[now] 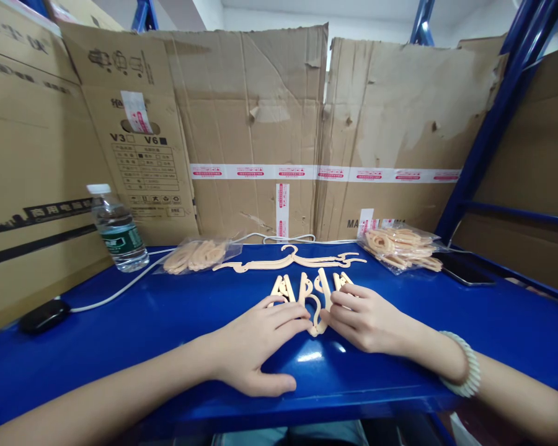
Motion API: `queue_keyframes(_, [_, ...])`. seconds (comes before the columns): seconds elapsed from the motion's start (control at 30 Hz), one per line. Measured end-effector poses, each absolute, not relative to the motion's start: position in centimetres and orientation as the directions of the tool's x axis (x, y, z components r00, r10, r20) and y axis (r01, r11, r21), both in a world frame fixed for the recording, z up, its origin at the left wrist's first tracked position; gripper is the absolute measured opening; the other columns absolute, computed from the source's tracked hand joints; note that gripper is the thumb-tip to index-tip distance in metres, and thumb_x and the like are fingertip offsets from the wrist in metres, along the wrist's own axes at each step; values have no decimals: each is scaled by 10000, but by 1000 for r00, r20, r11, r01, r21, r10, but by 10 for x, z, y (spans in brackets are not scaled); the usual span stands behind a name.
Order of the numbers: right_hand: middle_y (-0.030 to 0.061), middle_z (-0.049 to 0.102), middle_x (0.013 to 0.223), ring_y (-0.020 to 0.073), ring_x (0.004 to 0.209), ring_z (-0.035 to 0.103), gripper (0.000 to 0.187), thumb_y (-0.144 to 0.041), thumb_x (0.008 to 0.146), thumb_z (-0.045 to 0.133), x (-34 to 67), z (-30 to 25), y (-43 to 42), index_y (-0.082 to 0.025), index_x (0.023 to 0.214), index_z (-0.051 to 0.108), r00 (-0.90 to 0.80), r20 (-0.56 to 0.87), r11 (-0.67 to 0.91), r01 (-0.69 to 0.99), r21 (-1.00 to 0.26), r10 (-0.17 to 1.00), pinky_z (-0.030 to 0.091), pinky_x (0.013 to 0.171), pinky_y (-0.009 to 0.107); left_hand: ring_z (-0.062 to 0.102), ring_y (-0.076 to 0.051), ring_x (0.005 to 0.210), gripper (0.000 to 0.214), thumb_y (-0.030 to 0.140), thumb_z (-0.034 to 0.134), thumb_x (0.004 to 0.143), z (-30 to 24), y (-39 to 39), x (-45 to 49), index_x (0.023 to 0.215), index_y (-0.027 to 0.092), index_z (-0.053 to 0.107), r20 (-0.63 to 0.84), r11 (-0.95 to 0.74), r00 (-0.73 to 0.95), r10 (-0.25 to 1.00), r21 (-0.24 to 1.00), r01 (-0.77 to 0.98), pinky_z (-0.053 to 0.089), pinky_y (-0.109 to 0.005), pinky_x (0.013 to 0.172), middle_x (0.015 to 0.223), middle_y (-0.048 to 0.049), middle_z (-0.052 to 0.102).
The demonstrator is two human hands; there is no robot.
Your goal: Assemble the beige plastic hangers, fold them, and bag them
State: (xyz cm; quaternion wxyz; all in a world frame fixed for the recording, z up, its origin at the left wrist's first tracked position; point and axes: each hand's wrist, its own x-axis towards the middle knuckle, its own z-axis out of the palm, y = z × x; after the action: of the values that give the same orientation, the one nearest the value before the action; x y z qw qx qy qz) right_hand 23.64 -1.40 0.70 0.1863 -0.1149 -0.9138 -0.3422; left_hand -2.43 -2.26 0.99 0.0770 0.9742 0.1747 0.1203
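Observation:
A beige folding hanger [317, 313] stands folded up on the blue tabletop between my two hands, its hook curling down in the middle. My left hand [260, 337] lies palm down with the fingers stretched out and the thumb apart; its fingertips touch the hanger's left side. The curled fingers of my right hand [372, 319] close on the hanger's right arm. More folded hanger pieces [283, 287] lie just behind my hands, partly hidden by the fingers. Farther back, an unfolded hanger [283, 262] lies flat with its hook pointing away.
Clear bags of beige hangers lie at the back left [198, 255] and back right [395, 244]. A phone [465, 269] is beside the right bag. A water bottle [118, 232], a white cable [121, 288] and a black device [44, 316] are at left. Cardboard [251, 136] walls the back.

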Motion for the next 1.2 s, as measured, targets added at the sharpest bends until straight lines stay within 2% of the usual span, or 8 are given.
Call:
queue_keyframes(0.13, [53, 599, 699, 182, 726, 520, 263, -102, 954, 443, 235, 5, -13, -132, 765, 625, -908, 417, 743, 311, 593, 47, 338, 646, 334, 408, -340, 1321, 681, 468, 585, 803, 10, -23, -23, 1396, 209, 373, 181, -921, 913, 366, 209, 328, 220, -509, 1131, 1452, -134, 431])
queue_keyframes(0.33, [60, 607, 698, 184, 720, 541, 295, -98, 961, 407, 234, 4, -14, -125, 771, 631, -896, 437, 711, 355, 607, 75, 346, 633, 333, 408, -325, 1306, 655, 457, 622, 776, 10, -23, -23, 1350, 206, 428, 197, -921, 905, 378, 182, 345, 247, -474, 1129, 1401, -125, 472])
queue_keyframes(0.4, [64, 624, 740, 182, 724, 548, 296, -108, 963, 405, 233, 4, -15, -129, 772, 631, -896, 436, 711, 363, 603, 87, 356, 626, 328, 334, -330, 1360, 667, 462, 626, 774, 10, -22, -24, 1355, 207, 420, 176, -917, 904, 390, 170, 362, 235, -487, 1134, 1450, -138, 412])
queue_keyframes(0.5, [88, 651, 838, 179, 745, 564, 275, -122, 965, 410, 233, 4, -16, -124, 810, 636, -901, 424, 705, 358, 612, 89, 377, 610, 311, 203, -350, 1425, 682, 471, 617, 789, 9, -21, -25, 1377, 210, 389, 119, -903, 901, 417, 167, 396, 206, -535, 1137, 1556, -151, 221])
queue_keyframes(0.57, [102, 655, 847, 176, 728, 569, 283, -117, 967, 392, 233, 3, -16, -116, 826, 637, -905, 417, 701, 351, 621, 84, 391, 586, 300, 182, -360, 1430, 676, 481, 615, 793, 9, -21, -25, 1373, 216, 390, 110, -899, 900, 422, 176, 400, 188, -556, 1137, 1571, -149, 178])
queue_keyframes(0.73, [124, 670, 852, 175, 696, 572, 338, -117, 980, 334, 232, 3, -16, -116, 821, 632, -905, 410, 706, 362, 608, 112, 426, 556, 294, 279, -376, 1393, 728, 472, 655, 750, 10, -22, -24, 1380, 217, 394, 142, -902, 895, 422, 165, 399, 166, -578, 1136, 1508, -165, 330])
queue_keyframes(0.9, [120, 675, 840, 174, 708, 582, 348, -116, 982, 331, 232, 5, -17, -121, 785, 619, -904, 413, 701, 366, 612, 112, 448, 592, 289, 267, -372, 1397, 733, 487, 654, 740, 10, -20, -24, 1373, 221, 396, 157, -911, 901, 405, 154, 382, 209, -553, 1132, 1500, -162, 334])
queue_keyframes(1.2, [107, 660, 831, 167, 691, 591, 290, -121, 977, 379, 229, -4, -13, -112, 830, 629, -915, 391, 762, 325, 561, 103, 492, 581, 279, 304, -350, 1382, 697, 506, 672, 730, 7, -17, -23, 1315, 209, 435, 145, -911, 905, 400, 171, 375, 223, -534, 1135, 1469, -154, 381])
